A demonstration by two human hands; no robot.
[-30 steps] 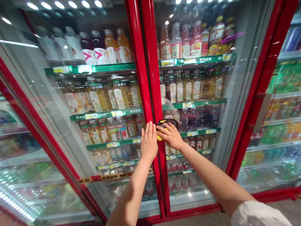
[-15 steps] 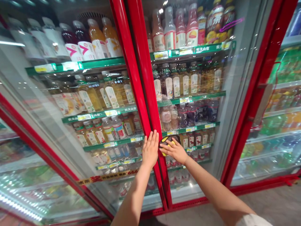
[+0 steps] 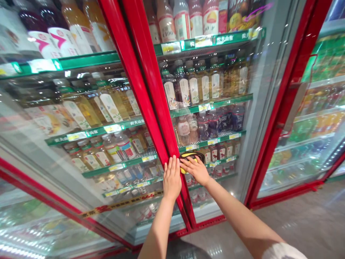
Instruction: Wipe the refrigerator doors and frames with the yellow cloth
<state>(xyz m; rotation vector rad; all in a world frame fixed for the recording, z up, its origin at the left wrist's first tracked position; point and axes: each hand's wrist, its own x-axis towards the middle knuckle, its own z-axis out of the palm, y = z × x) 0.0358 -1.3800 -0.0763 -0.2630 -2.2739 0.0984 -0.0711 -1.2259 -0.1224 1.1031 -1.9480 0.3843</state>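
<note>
My left hand [image 3: 172,178] lies flat on the red door frame [image 3: 159,144], fingers stretched upward and held close together. To its right, my right hand [image 3: 198,171] presses a folded yellow-and-black cloth [image 3: 192,156] against the glass door [image 3: 215,194] beside the frame. Its fingers point left over the cloth and hide part of it. Behind the glass stand rows of bottled drinks, among them small dark bottles [image 3: 203,126] and pale pink ones [image 3: 183,127] just above the cloth.
Green shelf edges with price tags [image 3: 203,108] cross the fridge. A second glass door with more bottles [image 3: 107,104] is on the left, with a printed strip [image 3: 121,204] low on it. Another fridge [image 3: 309,118] stands at right. Grey floor [image 3: 302,219] shows below.
The view has moved closer and shifted, so the shelves look larger and higher. Both hands stay near the door frame; the cloth's visible shape has altered slightly under my right hand.
</note>
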